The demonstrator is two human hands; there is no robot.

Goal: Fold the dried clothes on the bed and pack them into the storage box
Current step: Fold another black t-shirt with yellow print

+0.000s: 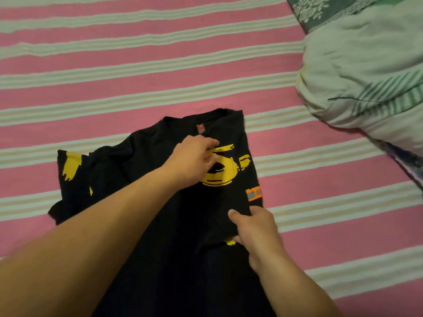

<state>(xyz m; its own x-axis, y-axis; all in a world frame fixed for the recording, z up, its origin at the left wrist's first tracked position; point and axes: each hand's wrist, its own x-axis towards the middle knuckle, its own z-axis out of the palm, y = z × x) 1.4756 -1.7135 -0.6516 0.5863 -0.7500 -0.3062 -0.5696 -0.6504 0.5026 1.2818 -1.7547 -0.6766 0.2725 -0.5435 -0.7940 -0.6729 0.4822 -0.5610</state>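
Observation:
A black T-shirt [146, 170] with a yellow print and a red neck label lies spread on the striped bed, collar pointing away from me. Its right side is folded inward, with an orange patch showing at the folded edge. My left hand [194, 160] lies on the chest area just below the collar, fingers curled and pinching the fabric by the yellow print. My right hand [254, 227] grips the folded right edge lower down, thumb on top of the cloth. The left sleeve sticks out flat on the sheet. No storage box is in view.
The pink sheet with pale stripes [137, 72] covers the bed all around. A pale green bundle of bedding or clothes [366, 76] lies at the right, with a dark green patterned cloth [320, 10] behind it.

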